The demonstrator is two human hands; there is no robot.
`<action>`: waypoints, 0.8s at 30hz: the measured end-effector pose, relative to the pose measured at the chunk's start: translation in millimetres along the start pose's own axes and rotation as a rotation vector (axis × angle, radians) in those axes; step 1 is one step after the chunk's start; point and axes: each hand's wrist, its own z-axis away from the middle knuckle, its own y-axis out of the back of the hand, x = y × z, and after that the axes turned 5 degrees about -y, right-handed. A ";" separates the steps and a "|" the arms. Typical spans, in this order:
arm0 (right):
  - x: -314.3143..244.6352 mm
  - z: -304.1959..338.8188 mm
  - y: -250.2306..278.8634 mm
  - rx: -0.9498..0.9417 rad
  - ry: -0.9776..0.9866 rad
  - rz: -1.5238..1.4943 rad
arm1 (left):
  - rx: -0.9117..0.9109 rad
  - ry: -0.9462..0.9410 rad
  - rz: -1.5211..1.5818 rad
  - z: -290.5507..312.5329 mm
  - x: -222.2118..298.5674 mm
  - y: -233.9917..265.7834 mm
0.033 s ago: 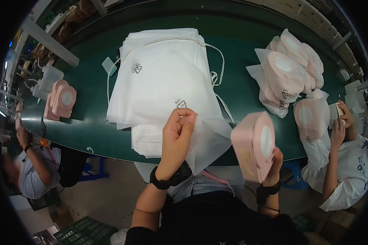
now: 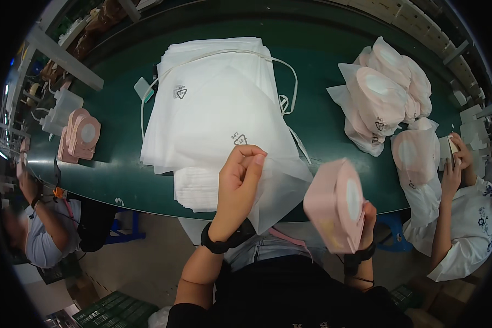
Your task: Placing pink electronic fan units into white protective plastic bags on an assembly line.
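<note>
My left hand (image 2: 239,177) pinches the edge of a translucent white plastic bag (image 2: 279,183) between thumb and fingertips. That bag lies at the near right corner of a large stack of white plastic bags (image 2: 210,117). In my right hand (image 2: 368,216) is a pink box-shaped device (image 2: 331,205) with a pale oval face, held tilted above the table's near edge, right of the bag. Most of the right hand's fingers are hidden behind the device. A folded white bundle (image 2: 194,188) shows under the stack's near edge.
Several bagged pink devices (image 2: 380,101) lie at the right, with another bagged one (image 2: 415,158) nearer. Unbagged pink devices (image 2: 85,136) sit at the left beside a clear bottle (image 2: 65,106). A white strap (image 2: 296,82) crosses the stack. A co-worker's hands (image 2: 454,167) work at right; another person (image 2: 44,224) sits at left.
The pink device in my right hand has moved slightly toward me and to the left. My left hand keeps its pinch on the bag, almost unmoved.
</note>
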 end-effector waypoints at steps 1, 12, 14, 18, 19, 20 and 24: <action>-1.2 1.2 1.5 0.011 0.009 -0.002 | -0.048 -0.011 -0.056 -1.2 2.4 -5.6; 2.0 -32.5 -14.5 0.102 0.430 0.925 | -0.193 -0.364 -0.588 18.4 10.1 -27.7; -0.2 -32.6 -10.4 0.037 0.398 0.939 | -0.165 -0.472 -0.665 18.6 7.4 -34.2; -1.6 -34.4 -7.1 0.018 0.265 0.715 | -0.338 -0.766 -0.886 24.8 10.5 -48.6; 0.7 -38.8 -8.1 0.098 0.192 0.453 | -0.427 -0.766 -0.867 31.6 11.7 -52.1; 2.4 -41.9 -7.3 0.170 0.118 0.191 | -0.512 -0.765 -0.850 38.0 12.9 -55.1; 10.5 -35.4 17.4 0.160 0.194 0.482 | -0.453 -0.776 -0.800 35.0 11.5 -56.7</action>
